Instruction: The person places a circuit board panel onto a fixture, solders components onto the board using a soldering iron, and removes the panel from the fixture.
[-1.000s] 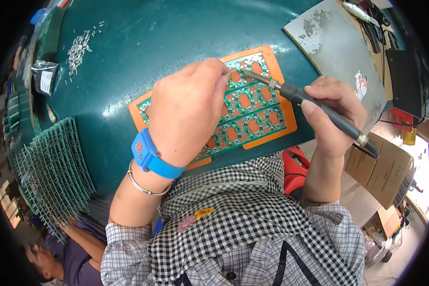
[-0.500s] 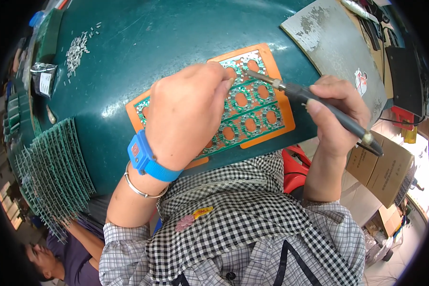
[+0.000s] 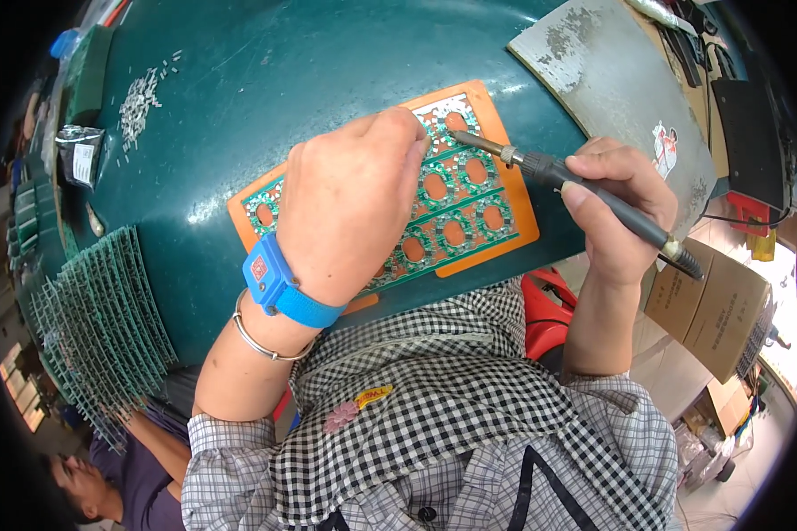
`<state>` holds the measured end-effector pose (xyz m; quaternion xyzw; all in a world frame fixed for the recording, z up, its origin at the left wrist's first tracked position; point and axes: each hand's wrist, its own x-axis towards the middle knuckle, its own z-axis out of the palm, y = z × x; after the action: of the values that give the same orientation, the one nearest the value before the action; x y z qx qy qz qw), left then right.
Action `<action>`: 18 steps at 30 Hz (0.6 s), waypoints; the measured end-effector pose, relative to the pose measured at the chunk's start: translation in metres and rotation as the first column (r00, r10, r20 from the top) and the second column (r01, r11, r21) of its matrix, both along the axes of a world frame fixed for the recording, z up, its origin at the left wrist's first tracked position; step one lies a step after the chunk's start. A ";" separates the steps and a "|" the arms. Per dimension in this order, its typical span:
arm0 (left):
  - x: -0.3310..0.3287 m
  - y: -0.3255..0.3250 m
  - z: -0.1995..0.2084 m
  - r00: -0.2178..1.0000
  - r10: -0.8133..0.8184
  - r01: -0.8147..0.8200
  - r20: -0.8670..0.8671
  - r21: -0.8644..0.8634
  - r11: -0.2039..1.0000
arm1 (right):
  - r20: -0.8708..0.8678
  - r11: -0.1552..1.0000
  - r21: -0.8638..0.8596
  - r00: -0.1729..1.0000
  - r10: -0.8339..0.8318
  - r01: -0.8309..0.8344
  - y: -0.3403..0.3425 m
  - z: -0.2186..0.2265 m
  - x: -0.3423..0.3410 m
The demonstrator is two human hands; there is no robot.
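A panel of green circuit boards [image 3: 456, 199] with rows of round cutouts lies on an orange tray [image 3: 524, 208]. My left hand [image 3: 350, 199] arches over the panel's middle, its thumb and fingertips pinched near the far edge. Whatever sits in that pinch is too small or hidden to make out. A blue strap [image 3: 305, 303] circles my left wrist. My right hand [image 3: 624, 195] grips a dark soldering iron [image 3: 607, 196] from the right. Its tip touches or hovers just above a board at the far right of the panel, close to my left fingertips.
Small pale parts [image 3: 139, 106] lie scattered at the far left of the green table [image 3: 230, 106]. Nearer stand a black packet [image 3: 80, 155] and many stacked circuit panels [image 3: 106, 319], where another person's arm [image 3: 159, 442] reaches. A worn grey board [image 3: 624, 97] and a cardboard box [image 3: 708, 310] are at right.
The whole view has shifted slightly. My left wrist has turned a little and moved slightly right, while the pinch and the soldering iron stay at nearly the same place on the panel.
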<state>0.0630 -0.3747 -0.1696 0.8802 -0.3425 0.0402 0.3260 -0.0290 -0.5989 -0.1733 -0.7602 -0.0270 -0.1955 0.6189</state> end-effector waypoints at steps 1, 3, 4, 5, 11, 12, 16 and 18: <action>0.000 -0.001 0.001 1.000 -0.012 0.012 -0.008 0.001 1.000 | 0.012 1.000 -0.009 1.000 0.002 -0.002 0.000 0.000 0.000; 0.000 -0.001 0.001 1.000 -0.024 0.025 -0.016 0.005 1.000 | 0.023 1.000 -0.017 1.000 0.003 -0.003 0.000 0.001 0.000; 0.001 0.000 0.000 0.999 -0.044 0.044 -0.017 -0.004 0.999 | 0.028 0.999 -0.046 1.000 0.013 -0.012 0.001 0.002 0.001; 0.001 0.000 -0.001 0.998 -0.063 0.063 -0.018 -0.013 0.998 | 0.032 0.997 -0.075 0.999 0.024 -0.021 0.001 0.003 0.001; 0.000 -0.001 0.009 0.999 -0.007 0.002 -0.047 -0.098 0.995 | 0.039 0.987 0.136 0.995 -0.091 0.085 -0.014 0.001 -0.010; 0.001 -0.002 0.010 0.999 -0.006 0.001 -0.045 -0.097 0.995 | 0.041 0.987 0.136 0.995 -0.089 0.083 -0.016 0.002 -0.010; 0.003 -0.011 0.014 0.999 -0.005 0.001 -0.053 -0.082 0.997 | -0.017 0.994 0.058 0.996 -0.090 0.090 -0.017 0.003 -0.005; 0.004 -0.012 0.012 0.991 0.001 -0.007 -0.133 -0.044 0.999 | -0.009 0.997 0.033 0.998 -0.068 0.069 -0.017 0.002 -0.003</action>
<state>0.0669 -0.3869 -0.1577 0.8742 -0.3172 -0.0104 0.3675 -0.0320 -0.6157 -0.1709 -0.7510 0.0047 -0.2141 0.6246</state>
